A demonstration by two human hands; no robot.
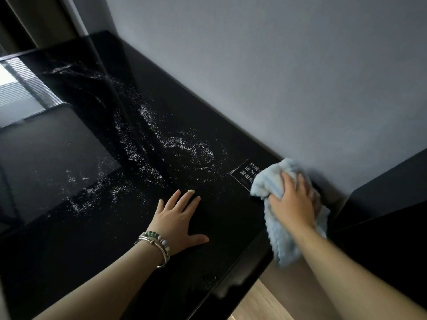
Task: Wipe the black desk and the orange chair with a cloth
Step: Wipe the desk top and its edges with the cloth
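Note:
The glossy black desk point(208, 125) runs from the near right to the far left along a grey wall. White dust streaks point(184, 146) cover its middle. My right hand point(293, 199) grips a light blue cloth point(268, 183) and presses it on the desk's right end by the wall, partly over a small black label with white characters point(245, 172). The cloth's tail hangs off the desk's near edge. My left hand point(180, 218) lies flat on the desk with its fingers spread, bracelets on the wrist. The orange chair is out of view.
The grey wall point(277, 65) borders the desk's far side. A dark cabinet point(388, 204) stands to the right of the desk's end. Wooden floor point(265, 303) shows below the near edge. The desk's left part mirrors a window with blinds point(20, 88).

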